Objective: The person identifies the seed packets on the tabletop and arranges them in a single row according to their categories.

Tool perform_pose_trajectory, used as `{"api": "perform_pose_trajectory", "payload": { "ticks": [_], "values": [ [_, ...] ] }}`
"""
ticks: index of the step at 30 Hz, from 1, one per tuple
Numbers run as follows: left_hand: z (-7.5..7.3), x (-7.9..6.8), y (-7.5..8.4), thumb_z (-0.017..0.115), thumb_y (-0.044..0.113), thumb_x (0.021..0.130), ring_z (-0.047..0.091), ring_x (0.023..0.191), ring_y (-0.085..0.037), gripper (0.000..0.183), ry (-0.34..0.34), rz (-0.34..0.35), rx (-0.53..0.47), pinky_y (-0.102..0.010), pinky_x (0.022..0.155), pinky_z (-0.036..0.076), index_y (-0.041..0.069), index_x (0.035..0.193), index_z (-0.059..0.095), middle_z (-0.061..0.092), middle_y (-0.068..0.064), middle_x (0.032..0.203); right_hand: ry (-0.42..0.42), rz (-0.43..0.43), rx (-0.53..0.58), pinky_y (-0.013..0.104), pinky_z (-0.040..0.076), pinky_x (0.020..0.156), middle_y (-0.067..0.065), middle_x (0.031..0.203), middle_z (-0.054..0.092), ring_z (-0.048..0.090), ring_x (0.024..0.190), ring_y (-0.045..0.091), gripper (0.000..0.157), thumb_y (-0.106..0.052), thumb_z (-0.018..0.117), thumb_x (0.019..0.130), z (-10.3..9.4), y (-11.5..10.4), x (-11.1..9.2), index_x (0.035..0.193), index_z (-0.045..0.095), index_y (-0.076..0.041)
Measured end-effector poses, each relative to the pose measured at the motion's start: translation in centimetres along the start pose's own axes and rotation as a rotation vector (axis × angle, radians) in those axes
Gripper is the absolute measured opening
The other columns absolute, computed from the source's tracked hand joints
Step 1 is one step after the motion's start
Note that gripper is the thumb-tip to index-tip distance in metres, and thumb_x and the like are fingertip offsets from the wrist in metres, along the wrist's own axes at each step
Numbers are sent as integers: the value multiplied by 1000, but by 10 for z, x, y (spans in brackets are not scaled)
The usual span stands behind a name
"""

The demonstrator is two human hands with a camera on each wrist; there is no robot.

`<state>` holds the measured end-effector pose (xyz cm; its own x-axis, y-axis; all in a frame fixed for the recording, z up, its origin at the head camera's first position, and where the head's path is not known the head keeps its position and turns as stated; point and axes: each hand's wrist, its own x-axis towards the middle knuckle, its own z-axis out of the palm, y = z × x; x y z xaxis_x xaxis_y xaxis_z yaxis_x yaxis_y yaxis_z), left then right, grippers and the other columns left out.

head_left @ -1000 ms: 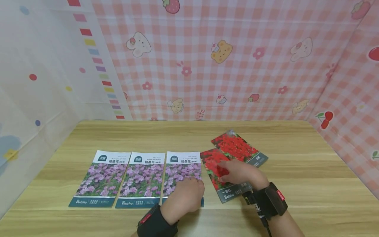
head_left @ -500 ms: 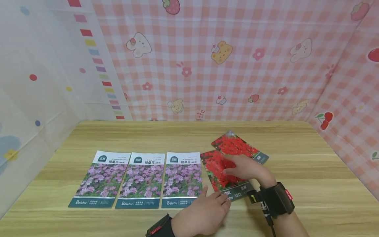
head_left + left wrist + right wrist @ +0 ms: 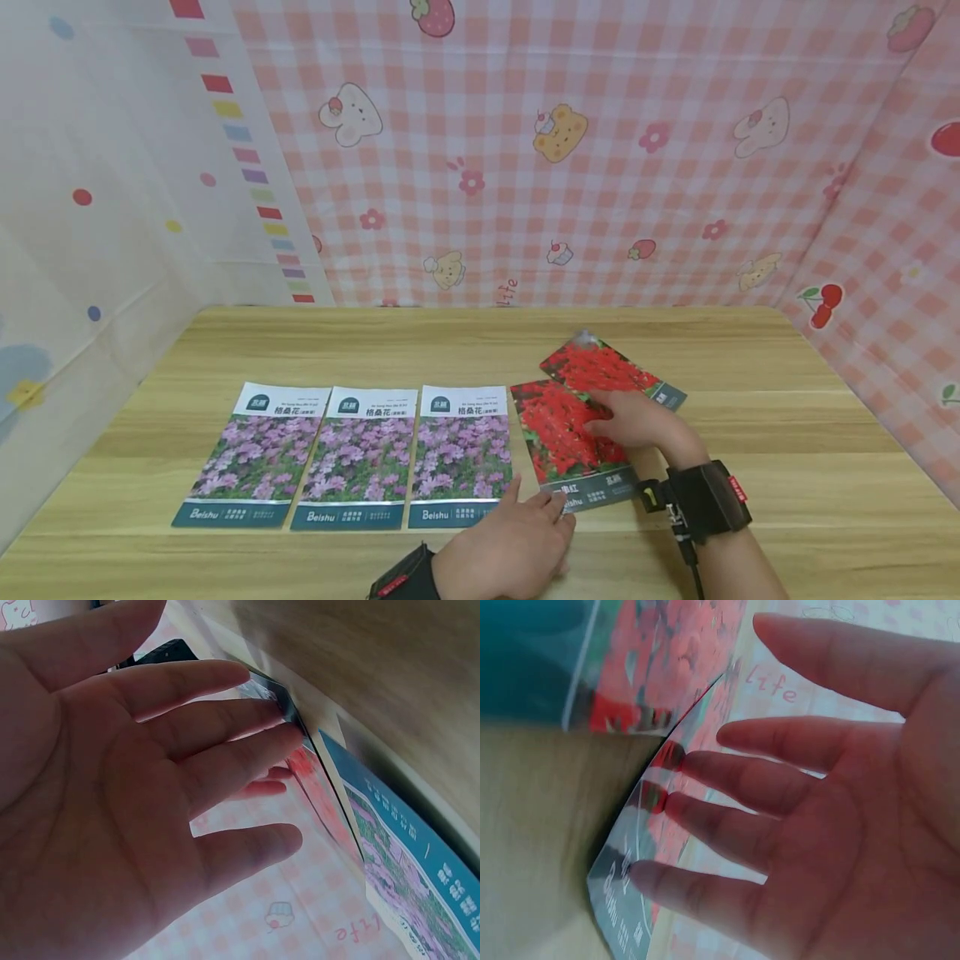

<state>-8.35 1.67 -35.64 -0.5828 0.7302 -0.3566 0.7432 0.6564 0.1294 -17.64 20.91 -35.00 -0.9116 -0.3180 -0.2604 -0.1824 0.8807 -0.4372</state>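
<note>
Two flower seed packets with red blossoms lie at the right of the head view. The near red seed packet (image 3: 558, 429) is slightly turned, and the far red seed packet (image 3: 592, 362) lies askew behind it. My left hand (image 3: 510, 542) has its fingers extended, fingertips at the near packet's dark bottom edge. Over the right side of both packets reaches my right hand (image 3: 645, 425), fingers spread. In the right wrist view its fingertips touch the dark lower strip of a red packet (image 3: 622, 892). Purple blossoms (image 3: 390, 855) on a neighbouring packet show in the left wrist view.
Three purple-flower seed packets stand in an even row on the wooden table (image 3: 375, 342): left packet (image 3: 255, 454), middle packet (image 3: 360, 454), right packet (image 3: 461, 454). A pink checked cloth (image 3: 480, 225) hangs behind the table.
My left hand has left the right purple packet, moved right to the near red packet and straightened its fingers. The right hand and red packets have shifted slightly right, and the near packet is straighter.
</note>
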Motion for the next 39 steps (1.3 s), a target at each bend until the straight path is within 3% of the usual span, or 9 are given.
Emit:
{"api": "perform_pose_trajectory", "payload": {
  "ticks": [6, 11, 15, 18, 21, 23, 27, 31, 39],
  "values": [
    [-1, -1, -2, 52, 39, 91, 33, 129, -17, 47, -25, -13, -28, -50, 102, 26, 16, 132, 49, 39, -1, 140, 25, 63, 15, 52, 41, 86, 26, 120, 53, 49, 110, 40, 49, -19, 58, 87, -4, 4, -3, 125, 48, 10],
    [0, -3, -3, 53, 40, 90, 35, 128, -16, 47, -26, -9, -13, -49, 101, 29, 16, 131, 50, 40, 0, 139, 41, 115, 29, 45, 46, 75, 21, 106, 58, 54, 89, 29, 41, -19, 58, 88, -7, 8, -4, 118, 54, 8],
    [1, -4, -3, 54, 41, 90, 36, 127, -14, 47, -12, -15, 14, -48, 99, 32, 17, 130, 51, 42, 1, 138, 46, 145, 33, 35, 42, 62, 11, 83, 55, 49, 72, 22, 27, -19, 56, 88, -9, 10, -4, 104, 58, 3],
    [1, -4, -2, 54, 41, 89, 35, 127, -14, 48, -20, -30, 14, -46, 100, 31, 18, 130, 51, 41, 1, 138, 41, 159, 41, 31, 36, 57, 7, 75, 49, 45, 67, 20, 23, -17, 55, 88, -9, 11, -4, 101, 58, 2],
    [1, -4, -2, 55, 41, 89, 35, 127, -14, 48, -29, -44, 8, -45, 100, 31, 18, 131, 50, 40, 2, 138, 53, 134, 34, 35, 42, 62, 12, 84, 55, 50, 74, 23, 32, -18, 54, 89, -9, 9, -4, 111, 56, 5],
    [1, -3, -2, 55, 41, 89, 35, 127, -14, 48, -36, -53, 6, -45, 101, 31, 19, 131, 50, 40, 2, 139, 62, 99, 35, 41, 46, 73, 19, 100, 58, 54, 88, 29, 40, -18, 54, 89, -8, 7, -4, 120, 52, 7],
    [0, -2, -2, 55, 42, 89, 35, 127, -14, 49, -53, -58, 4, -46, 101, 30, 19, 131, 50, 41, 1, 138, 53, -16, 24, 51, 40, 89, 24, 124, 50, 49, 111, 37, 49, -18, 56, 90, -5, 2, -2, 129, 44, 8],
    [0, -1, -1, 56, 43, 88, 37, 127, -15, 49, -65, -69, 3, -46, 101, 30, 20, 131, 51, 43, 1, 137, 9, -114, 15, 51, 37, 93, 23, 129, 48, 45, 117, 37, 49, -18, 58, 89, 0, 0, 1, 130, 45, 5],
    [1, 3, 0, 57, 45, 86, 38, 126, -17, 51, -105, -94, -10, -48, 102, 28, 22, 131, 51, 45, 0, 135, -27, -152, 4, 52, 33, 96, 22, 133, 44, 38, 123, 40, 49, -20, 59, 89, 4, -4, 0, 131, 47, 2]
  ]
}}
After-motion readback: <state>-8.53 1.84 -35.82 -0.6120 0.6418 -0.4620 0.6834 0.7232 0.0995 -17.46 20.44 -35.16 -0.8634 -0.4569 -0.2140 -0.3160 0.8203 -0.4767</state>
